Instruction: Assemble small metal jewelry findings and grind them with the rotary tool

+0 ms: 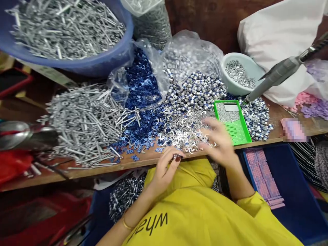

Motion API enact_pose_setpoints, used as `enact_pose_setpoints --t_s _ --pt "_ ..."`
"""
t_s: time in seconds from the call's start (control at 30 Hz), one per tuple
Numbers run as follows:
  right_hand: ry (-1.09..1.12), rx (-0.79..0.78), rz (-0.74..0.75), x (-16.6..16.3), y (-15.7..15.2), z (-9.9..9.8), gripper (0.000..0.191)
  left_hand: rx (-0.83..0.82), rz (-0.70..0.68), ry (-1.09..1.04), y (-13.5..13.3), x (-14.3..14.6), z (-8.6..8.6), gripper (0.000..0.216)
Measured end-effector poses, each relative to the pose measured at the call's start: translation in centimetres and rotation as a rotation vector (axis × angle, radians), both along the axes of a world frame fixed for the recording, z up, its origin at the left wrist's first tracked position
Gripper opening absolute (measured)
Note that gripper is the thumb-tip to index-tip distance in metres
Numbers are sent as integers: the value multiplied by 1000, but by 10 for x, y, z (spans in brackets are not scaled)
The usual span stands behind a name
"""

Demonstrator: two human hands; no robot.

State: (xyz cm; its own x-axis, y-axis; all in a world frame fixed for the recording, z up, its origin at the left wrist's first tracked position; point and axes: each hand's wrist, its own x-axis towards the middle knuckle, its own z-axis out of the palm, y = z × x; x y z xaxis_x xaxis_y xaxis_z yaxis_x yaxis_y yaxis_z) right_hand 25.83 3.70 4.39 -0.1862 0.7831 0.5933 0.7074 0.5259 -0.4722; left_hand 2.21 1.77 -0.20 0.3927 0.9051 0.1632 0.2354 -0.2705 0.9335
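A small part (177,157) is pinched between thumb and fingertips of the left hand (164,167) at the desk (77,172) edge, while the right hand (220,141) — blurred, fingers spread, grip impossible to tell — is held over silver clips (184,131) heaped beside a green tray (237,131); a heap of metal pins (84,119) is seen to the left.

The only lettering stands on the yellow garment (200,208) at about six o'clock: black letters seen upside down, reading roughly "whea", with the rest hidden in a fold. A pixelated patch at three o'clock cannot be read.
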Motion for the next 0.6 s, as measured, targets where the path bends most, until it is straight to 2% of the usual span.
enact_pose_setpoints --t_s 0.07,0.1,0.13,0.17,0.23,0.3,0.43,0.6 --pt "242 302 -543 50 35 6 44 -79 2 -22 1 8 -4 28" --pt "363 434 -753 76 54 8 60 -115 9 -35 2 12 -6 30" --pt "420 435 -790 99 74 8 74 -151 14 -49 3 16 -8 32" --pt "455 362 -720 119 92 7 78 -180 16 -62 4 20 -9 33" --pt "477 170 -516 143 117 3 71 -220 19 -82 6 25 -10 35" --pt "518 52 -394 146 122 -4 58 -244 38 -97 8 26 -13 34" --pt "727 1 -370 114 85 -20 39 -295 119 -126 10 22 -25 32" --pt "871 -55 -347 78 41 -44 41 -339 122 -97 12 27 -33 35"
